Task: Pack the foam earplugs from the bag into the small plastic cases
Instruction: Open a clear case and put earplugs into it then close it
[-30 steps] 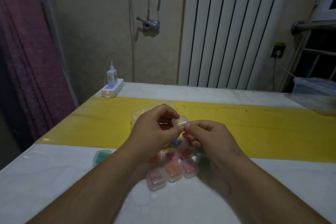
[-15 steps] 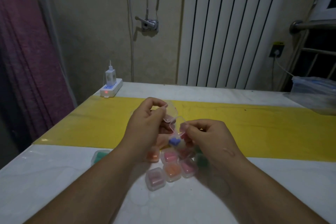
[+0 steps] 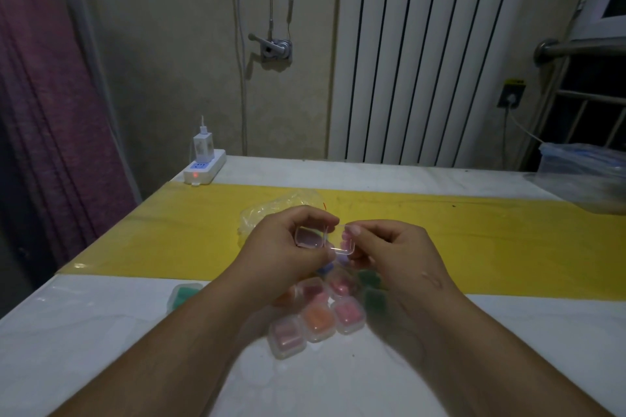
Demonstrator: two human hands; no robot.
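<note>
Though dimly lit and soft at the edges, legible enough. Left hand (image 3: 288,247) curled round one half of a small clear case (image 3: 325,240), right hand (image 3: 389,247) pinching the other half between thumb and forefinger. Case spread open, halves side by side, held above the table (image 3: 101,332), just in front of the crinkled clear bag (image 3: 267,213). Contents of the held case unreadable: pinkish tint through the plastic, finger or foam, cannot tell. Bag largely hidden behind the left knuckles. Beneath the hands, cluster of shut cases (image 3: 318,315), square with rounded corners, translucent, with pink, orange and green fillings; farther ones covered by wrists. Lone green case (image 3: 184,294) apart to the left. Glossy white tabletop crossed by a yellow band (image 3: 474,240). Plastic tub (image 3: 582,176) cut off at the right edge.
</note>
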